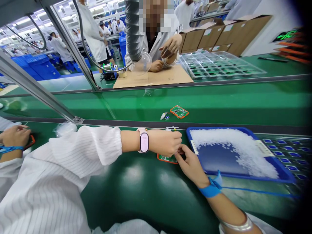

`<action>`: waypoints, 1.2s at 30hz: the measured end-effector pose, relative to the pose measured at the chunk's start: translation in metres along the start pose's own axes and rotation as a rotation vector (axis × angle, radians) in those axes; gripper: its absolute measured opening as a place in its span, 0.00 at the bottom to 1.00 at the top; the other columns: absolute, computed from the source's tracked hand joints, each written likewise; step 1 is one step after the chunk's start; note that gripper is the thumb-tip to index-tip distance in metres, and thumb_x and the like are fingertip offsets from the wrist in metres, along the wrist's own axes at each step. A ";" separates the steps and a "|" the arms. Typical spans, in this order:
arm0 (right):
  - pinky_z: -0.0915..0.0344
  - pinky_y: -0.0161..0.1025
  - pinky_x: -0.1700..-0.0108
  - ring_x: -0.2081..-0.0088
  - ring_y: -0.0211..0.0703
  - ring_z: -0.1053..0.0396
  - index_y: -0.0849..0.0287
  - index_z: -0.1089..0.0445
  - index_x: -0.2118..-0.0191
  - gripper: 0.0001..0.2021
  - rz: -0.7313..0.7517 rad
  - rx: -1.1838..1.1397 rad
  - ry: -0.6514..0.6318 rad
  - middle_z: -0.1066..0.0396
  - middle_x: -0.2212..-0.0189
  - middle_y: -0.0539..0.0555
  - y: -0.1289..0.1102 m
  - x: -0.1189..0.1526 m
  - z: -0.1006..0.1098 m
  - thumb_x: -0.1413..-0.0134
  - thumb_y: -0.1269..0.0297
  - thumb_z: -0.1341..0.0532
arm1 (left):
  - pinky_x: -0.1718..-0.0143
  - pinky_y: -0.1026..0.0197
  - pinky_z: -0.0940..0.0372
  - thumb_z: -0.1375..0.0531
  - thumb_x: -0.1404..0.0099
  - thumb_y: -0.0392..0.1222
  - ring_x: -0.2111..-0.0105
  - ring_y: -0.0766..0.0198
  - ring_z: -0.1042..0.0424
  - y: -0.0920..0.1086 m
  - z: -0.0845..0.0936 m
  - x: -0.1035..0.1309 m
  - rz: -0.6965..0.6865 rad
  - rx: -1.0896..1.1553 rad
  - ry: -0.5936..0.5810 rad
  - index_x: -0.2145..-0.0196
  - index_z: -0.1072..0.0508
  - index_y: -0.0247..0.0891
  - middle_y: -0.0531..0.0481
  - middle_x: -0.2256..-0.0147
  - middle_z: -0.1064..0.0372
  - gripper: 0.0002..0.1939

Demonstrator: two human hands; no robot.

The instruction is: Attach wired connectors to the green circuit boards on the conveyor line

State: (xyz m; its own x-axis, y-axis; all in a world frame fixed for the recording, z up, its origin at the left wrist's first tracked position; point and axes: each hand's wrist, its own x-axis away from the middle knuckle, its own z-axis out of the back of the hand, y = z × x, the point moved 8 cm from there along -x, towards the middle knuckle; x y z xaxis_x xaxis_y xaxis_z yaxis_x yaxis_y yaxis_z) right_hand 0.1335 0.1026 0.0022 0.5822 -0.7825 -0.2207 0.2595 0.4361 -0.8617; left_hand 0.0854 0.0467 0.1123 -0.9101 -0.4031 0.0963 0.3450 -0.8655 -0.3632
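My left hand (165, 142), with a watch on its wrist, reaches in from the left, its fingers curled closed. My right hand (191, 164), wearing a blue wrist strap (211, 189), meets it with thumb and fingers pinched together. Whatever sits between the fingertips is too small or hidden to make out. Just below the hands a green circuit board in an orange frame (168, 159) shows in part; my left hand covers the rest. Right of my hands lies a blue tray (214, 161) of small white translucent pieces (253, 154).
On the green belt (122, 109) lie another orange-framed board (179, 111) and a small white part (163, 115). A tray of blue-topped parts (284, 152) is at right. A co-worker's hand (16, 136) is at left. Another person sits opposite, behind a grey duct (133, 32).
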 end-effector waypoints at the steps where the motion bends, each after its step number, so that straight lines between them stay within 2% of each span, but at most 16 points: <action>1: 0.34 0.40 0.61 0.66 0.43 0.34 0.60 0.36 0.63 0.12 -0.003 0.001 0.000 0.33 0.69 0.56 0.000 0.000 0.000 0.44 0.56 0.48 | 0.66 0.57 0.48 0.48 0.38 0.31 0.71 0.59 0.35 0.000 0.000 0.000 0.002 0.004 -0.014 0.73 0.24 0.35 0.43 0.72 0.27 0.13; 6: 0.34 0.41 0.61 0.66 0.43 0.35 0.60 0.36 0.63 0.12 -0.005 0.000 -0.008 0.33 0.69 0.56 0.000 0.000 0.000 0.44 0.56 0.47 | 0.64 0.57 0.46 0.48 0.37 0.31 0.67 0.59 0.34 0.000 -0.002 -0.001 0.033 0.054 -0.110 0.72 0.25 0.39 0.45 0.68 0.26 0.14; 9: 0.34 0.41 0.60 0.66 0.43 0.35 0.60 0.36 0.62 0.12 -0.019 -0.013 -0.014 0.33 0.68 0.57 0.001 0.001 -0.001 0.44 0.56 0.47 | 0.63 0.56 0.45 0.49 0.38 0.30 0.67 0.58 0.34 0.001 -0.002 -0.002 0.031 0.063 -0.114 0.72 0.25 0.39 0.45 0.68 0.26 0.14; 11: 0.35 0.41 0.60 0.65 0.43 0.35 0.60 0.36 0.62 0.12 -0.029 -0.020 -0.021 0.33 0.67 0.57 0.003 0.001 -0.001 0.44 0.56 0.47 | 0.64 0.56 0.45 0.49 0.38 0.29 0.68 0.58 0.33 0.000 -0.001 -0.001 0.029 0.069 -0.071 0.73 0.25 0.39 0.45 0.69 0.27 0.14; 16: 0.34 0.41 0.59 0.65 0.43 0.34 0.60 0.35 0.59 0.13 -0.013 -0.028 -0.014 0.32 0.66 0.57 0.001 0.003 -0.001 0.43 0.57 0.47 | 0.66 0.57 0.45 0.47 0.39 0.29 0.72 0.60 0.34 0.000 0.001 0.006 0.074 0.119 0.189 0.76 0.28 0.34 0.43 0.75 0.30 0.12; 18: 0.34 0.40 0.60 0.65 0.43 0.34 0.60 0.35 0.58 0.13 -0.001 -0.033 0.022 0.31 0.66 0.56 0.000 0.003 0.002 0.43 0.57 0.47 | 0.67 0.58 0.44 0.47 0.37 0.33 0.72 0.61 0.34 0.003 -0.013 0.009 0.199 0.144 0.203 0.74 0.29 0.33 0.45 0.76 0.33 0.11; 19: 0.34 0.40 0.60 0.65 0.42 0.33 0.60 0.35 0.58 0.14 0.000 -0.039 0.049 0.31 0.66 0.56 0.001 0.004 0.004 0.43 0.56 0.47 | 0.68 0.58 0.44 0.47 0.36 0.38 0.72 0.61 0.34 0.002 -0.026 0.012 0.324 0.164 0.183 0.72 0.29 0.33 0.46 0.76 0.33 0.10; 20: 0.33 0.39 0.60 0.65 0.42 0.33 0.60 0.34 0.58 0.14 -0.001 -0.050 0.083 0.31 0.66 0.56 0.001 0.004 0.006 0.42 0.56 0.47 | 0.68 0.57 0.43 0.46 0.37 0.46 0.72 0.59 0.34 0.001 -0.040 0.017 0.470 0.195 0.168 0.70 0.30 0.32 0.46 0.75 0.34 0.13; 22: 0.33 0.38 0.60 0.65 0.42 0.32 0.60 0.34 0.57 0.14 -0.004 -0.085 0.150 0.31 0.66 0.56 0.004 0.004 0.010 0.42 0.56 0.48 | 0.67 0.56 0.40 0.44 0.43 0.61 0.67 0.57 0.34 0.005 -0.069 0.028 0.696 0.305 0.164 0.62 0.31 0.33 0.44 0.68 0.32 0.26; 23: 0.33 0.38 0.60 0.64 0.42 0.32 0.60 0.35 0.57 0.14 -0.003 -0.107 0.178 0.30 0.66 0.56 0.004 0.004 0.012 0.42 0.56 0.48 | 0.65 0.55 0.39 0.44 0.46 0.65 0.65 0.55 0.34 0.009 -0.081 0.033 0.761 0.364 0.185 0.59 0.32 0.33 0.43 0.64 0.32 0.31; 25: 0.33 0.38 0.59 0.63 0.42 0.31 0.60 0.35 0.57 0.15 -0.006 -0.142 0.208 0.30 0.65 0.57 0.006 0.005 0.013 0.41 0.55 0.48 | 0.60 0.54 0.39 0.43 0.46 0.65 0.60 0.54 0.34 0.017 -0.098 0.039 0.821 0.477 0.230 0.53 0.35 0.36 0.42 0.57 0.33 0.33; 28: 0.33 0.38 0.58 0.62 0.42 0.31 0.60 0.34 0.57 0.15 -0.022 -0.162 0.200 0.30 0.64 0.56 0.007 0.006 0.012 0.41 0.54 0.48 | 0.57 0.54 0.38 0.41 0.45 0.61 0.57 0.54 0.34 0.023 -0.105 0.042 0.839 0.631 0.284 0.51 0.36 0.38 0.42 0.55 0.33 0.31; 31: 0.33 0.38 0.59 0.62 0.42 0.31 0.59 0.34 0.57 0.15 -0.029 -0.185 0.225 0.30 0.64 0.56 0.007 0.008 0.015 0.41 0.54 0.47 | 0.57 0.54 0.38 0.35 0.51 0.56 0.59 0.54 0.33 0.015 -0.103 0.050 0.913 0.799 0.344 0.54 0.34 0.39 0.45 0.58 0.31 0.30; 33: 0.33 0.37 0.58 0.61 0.42 0.31 0.59 0.35 0.57 0.14 -0.009 -0.212 0.290 0.30 0.64 0.57 0.005 0.010 0.021 0.41 0.55 0.47 | 0.60 0.56 0.37 0.33 0.54 0.54 0.62 0.58 0.32 0.000 -0.104 0.061 1.023 0.995 0.424 0.57 0.35 0.39 0.47 0.62 0.30 0.30; 36: 0.32 0.37 0.58 0.61 0.42 0.31 0.58 0.35 0.57 0.13 0.048 -0.240 0.377 0.30 0.64 0.57 0.000 0.014 0.030 0.41 0.56 0.47 | 0.66 0.61 0.37 0.36 0.49 0.54 0.69 0.65 0.32 -0.036 -0.109 0.078 1.155 1.379 0.642 0.58 0.38 0.37 0.49 0.67 0.30 0.27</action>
State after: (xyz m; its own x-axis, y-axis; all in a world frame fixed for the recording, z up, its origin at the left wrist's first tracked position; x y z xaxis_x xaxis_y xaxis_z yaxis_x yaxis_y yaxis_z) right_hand 0.1644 0.1048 0.0128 0.2560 -0.8907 -0.3756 0.0268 0.3950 -0.9183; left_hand -0.0226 0.0787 0.0313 0.0397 -0.9982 -0.0438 0.3804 -0.0254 0.9245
